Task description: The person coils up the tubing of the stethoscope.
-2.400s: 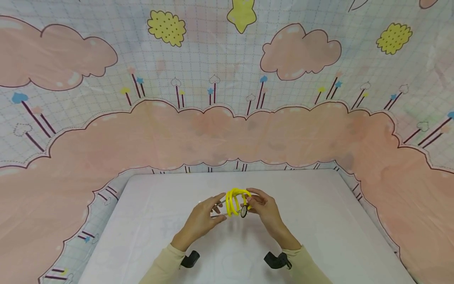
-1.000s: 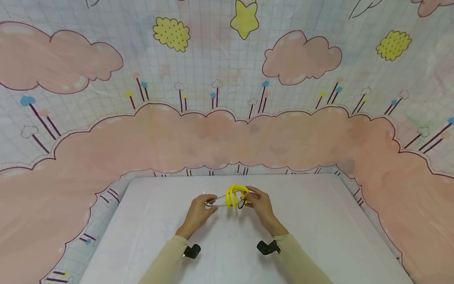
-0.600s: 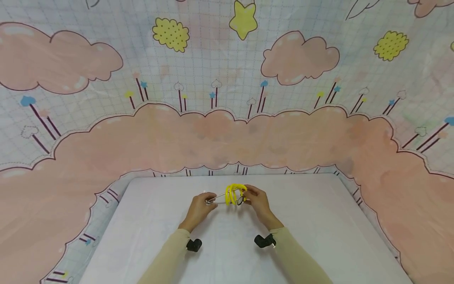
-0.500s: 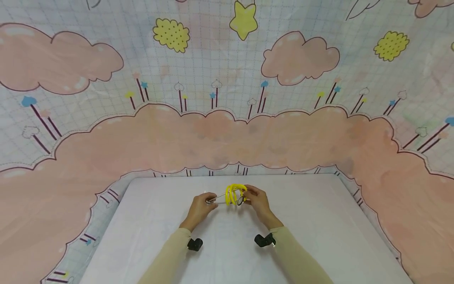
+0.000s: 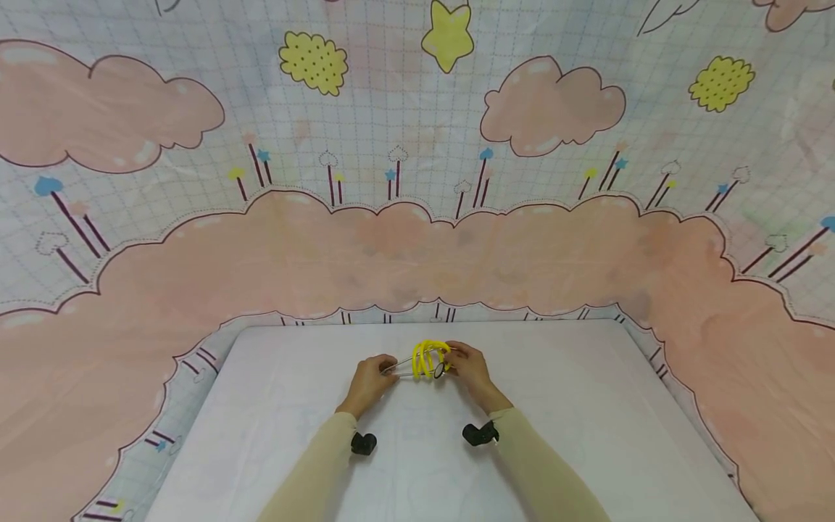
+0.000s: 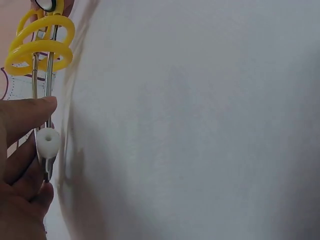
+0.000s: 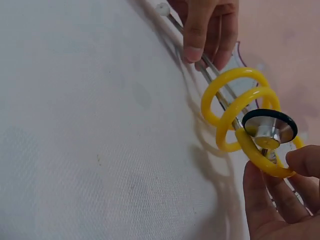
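Observation:
A stethoscope hangs between the two hands above the white table. Its yellow tube point(image 7: 252, 94) is wound in loops around the two metal ear tubes point(image 6: 49, 82). My left hand point(image 5: 367, 380) grips the metal tubes near their far end, where a white ear tip point(image 6: 48, 143) shows beside the fingers. On the other side, my right hand point(image 5: 472, 370) pinches the end of the yellow tube between thumb and fingers. The round chest piece point(image 7: 270, 127) with its dark rim sits against the loops, close to the right fingertips. Part of the metal tubes is hidden behind the left fingers.
The white tabletop point(image 5: 417, 464) spreads under both hands. A cloth printed with clouds and stars point(image 5: 417, 246) rises behind the table and along its sides. Black wrist cameras point(image 5: 480, 434) are worn on both forearms.
Both hands have moved away from the body with the stethoscope. The left hand has shifted off the yellow loops toward the ear-tip end, leaving bare metal tube between. Lately only a slight leftward drift.

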The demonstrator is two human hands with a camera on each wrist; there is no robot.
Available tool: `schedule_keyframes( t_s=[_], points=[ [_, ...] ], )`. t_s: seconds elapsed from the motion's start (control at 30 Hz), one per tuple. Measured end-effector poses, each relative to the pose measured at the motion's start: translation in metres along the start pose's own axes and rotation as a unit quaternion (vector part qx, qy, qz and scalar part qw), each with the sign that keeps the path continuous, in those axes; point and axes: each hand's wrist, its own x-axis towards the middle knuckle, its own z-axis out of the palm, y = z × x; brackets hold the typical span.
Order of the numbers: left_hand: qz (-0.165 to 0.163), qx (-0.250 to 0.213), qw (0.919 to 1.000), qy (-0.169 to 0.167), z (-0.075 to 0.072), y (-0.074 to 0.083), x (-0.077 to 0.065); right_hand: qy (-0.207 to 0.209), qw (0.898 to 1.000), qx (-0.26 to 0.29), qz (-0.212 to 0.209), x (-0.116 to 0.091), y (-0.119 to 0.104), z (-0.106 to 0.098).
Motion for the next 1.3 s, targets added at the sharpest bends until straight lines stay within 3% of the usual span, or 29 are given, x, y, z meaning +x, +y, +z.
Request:
schedule_keyframes(
  t_s=[0.53,0.83,1.07,1.3],
  points=[
    [-0.001,0.027,0.9996,0.009,0.007,-0.010,0.006,0.011,1.000,-0.001,0.002,0.006,0.006,-0.001],
    [0.006,0.053,0.9981,0.030,0.001,-0.015,0.007,0.024,0.999,-0.023,-0.011,0.003,0.004,-0.011],
    [0.011,0.045,0.9980,0.042,-0.013,-0.014,-0.002,0.009,0.997,-0.070,-0.024,-0.004,0.005,-0.017],
    [0.053,0.039,0.9956,0.067,-0.021,-0.007,-0.016,0.006,0.985,-0.154,-0.081,-0.021,0.002,-0.022]
  ],
)
